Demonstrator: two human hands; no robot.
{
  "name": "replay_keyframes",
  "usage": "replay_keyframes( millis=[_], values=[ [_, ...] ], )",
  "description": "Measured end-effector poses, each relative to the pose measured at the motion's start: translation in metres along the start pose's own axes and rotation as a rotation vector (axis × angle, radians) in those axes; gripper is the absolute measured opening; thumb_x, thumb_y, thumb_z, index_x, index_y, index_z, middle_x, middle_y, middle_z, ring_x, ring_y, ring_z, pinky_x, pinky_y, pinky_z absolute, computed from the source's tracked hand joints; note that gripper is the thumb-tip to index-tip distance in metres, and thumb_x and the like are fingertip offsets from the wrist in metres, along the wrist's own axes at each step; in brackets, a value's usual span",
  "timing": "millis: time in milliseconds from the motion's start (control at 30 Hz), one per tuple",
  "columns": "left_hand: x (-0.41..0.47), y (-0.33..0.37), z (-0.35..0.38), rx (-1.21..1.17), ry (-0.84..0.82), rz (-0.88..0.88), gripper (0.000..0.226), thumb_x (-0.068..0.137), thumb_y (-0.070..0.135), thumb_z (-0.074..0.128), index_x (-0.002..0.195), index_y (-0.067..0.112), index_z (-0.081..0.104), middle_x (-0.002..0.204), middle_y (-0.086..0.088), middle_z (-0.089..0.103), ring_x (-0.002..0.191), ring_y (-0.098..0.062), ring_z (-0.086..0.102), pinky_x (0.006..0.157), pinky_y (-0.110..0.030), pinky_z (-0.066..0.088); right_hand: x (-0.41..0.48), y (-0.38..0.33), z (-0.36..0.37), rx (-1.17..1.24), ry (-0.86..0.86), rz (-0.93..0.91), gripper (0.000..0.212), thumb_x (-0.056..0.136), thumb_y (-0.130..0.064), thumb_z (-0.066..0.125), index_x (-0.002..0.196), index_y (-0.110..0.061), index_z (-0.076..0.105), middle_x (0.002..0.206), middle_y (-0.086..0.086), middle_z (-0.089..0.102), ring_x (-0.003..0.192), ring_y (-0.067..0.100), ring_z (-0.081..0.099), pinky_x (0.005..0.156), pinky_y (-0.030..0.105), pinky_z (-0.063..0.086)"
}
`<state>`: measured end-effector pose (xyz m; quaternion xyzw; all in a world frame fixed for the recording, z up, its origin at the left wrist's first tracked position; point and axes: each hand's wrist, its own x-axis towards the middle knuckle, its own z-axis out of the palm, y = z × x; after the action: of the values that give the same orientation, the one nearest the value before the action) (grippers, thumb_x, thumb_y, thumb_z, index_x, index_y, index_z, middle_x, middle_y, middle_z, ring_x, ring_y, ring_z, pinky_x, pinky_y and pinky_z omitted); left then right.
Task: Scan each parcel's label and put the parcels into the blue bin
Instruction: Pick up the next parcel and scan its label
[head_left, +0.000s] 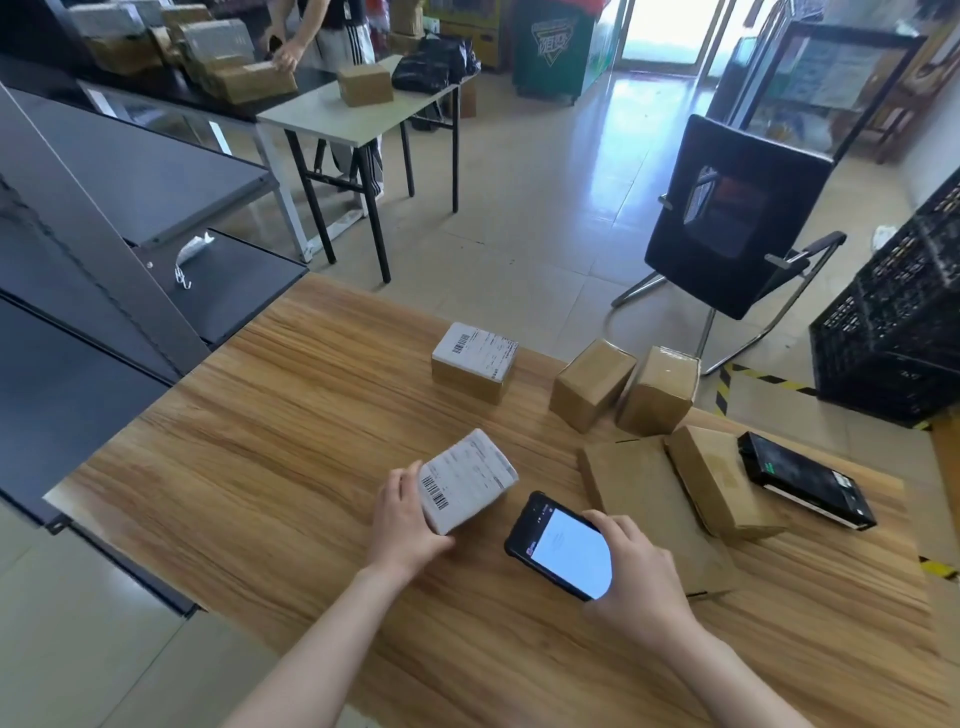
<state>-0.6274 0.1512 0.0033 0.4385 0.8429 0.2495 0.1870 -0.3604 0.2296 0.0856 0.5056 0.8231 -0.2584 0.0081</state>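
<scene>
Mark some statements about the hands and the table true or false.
1. The left hand grips a parcel with its label facing up. True.
2. The right hand is empty. False: it holds a scanner with a lit screen.
3. A second labelled parcel sits farther back on the table, untouched. True.
4. A blue bin stands on the table. False: none is in view; only a black crate shows at the right, off the table.
</scene>
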Motion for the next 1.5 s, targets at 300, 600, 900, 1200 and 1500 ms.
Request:
replay_keyframes(
  millis=[300,600,900,1200,1500],
  values=[
    [0.023,0.011,-0.033,0.167,-0.205,0.45,0.1,0.065,0.013,0.08,0.148,0.022,0.025,0.141,0.003,0.028,0.125,-0.017,0.038,0.098,-0.034,0.048,0.026,-0.014,-0.024,-0.337,0.068,-0.124,0.09,0.074,-0.038,0.076,0.146,-0.038,0.022,0.146,-0.01,0.037,0.132,0.016,0.037,0.11,0.035,0.028],
    [0.041,0.019,-0.036,0.202,-0.265,0.534,0.099,0.067,0.01,0.078,0.148,0.024,0.023,0.144,0.003,0.026,0.13,-0.018,0.035,0.101,-0.036,0.048,0.027,-0.016,-0.025,-0.347,0.062,-0.065,0.09,0.074,-0.047,0.075,0.145,-0.04,0.02,0.147,-0.011,0.036,0.133,0.015,0.035,0.11,0.037,0.029],
    [0.023,0.045,-0.032,0.126,-0.253,0.591,0.098,0.063,0.032,0.08,0.146,0.017,0.031,0.14,0.002,0.034,0.126,-0.018,0.04,0.104,-0.036,0.043,-0.026,0.01,-0.031,-0.091,0.147,0.129,0.103,0.063,-0.042,0.081,0.146,-0.033,0.023,0.141,-0.011,0.038,0.127,0.012,0.04,0.101,0.032,0.037],
    [-0.047,0.149,-0.004,0.072,-0.207,0.786,0.095,0.064,0.051,0.077,0.145,0.035,0.03,0.138,0.012,0.033,0.12,-0.011,0.045,0.083,-0.027,0.054,-0.163,0.093,-0.035,0.362,0.467,0.451,0.1,0.051,-0.026,0.082,0.14,-0.027,0.037,0.123,-0.008,0.045,0.107,0.013,0.047,0.09,0.039,0.046],
    [-0.236,0.287,0.116,0.037,-0.538,1.15,0.094,0.065,0.051,0.076,0.145,0.039,0.028,0.133,0.008,0.034,0.122,-0.014,0.043,0.102,-0.032,0.045,-0.413,0.189,0.015,0.536,0.704,0.916,0.103,0.055,-0.031,0.083,0.143,-0.03,0.03,0.128,-0.008,0.041,0.102,0.011,0.047,0.071,0.025,0.048]
  ],
)
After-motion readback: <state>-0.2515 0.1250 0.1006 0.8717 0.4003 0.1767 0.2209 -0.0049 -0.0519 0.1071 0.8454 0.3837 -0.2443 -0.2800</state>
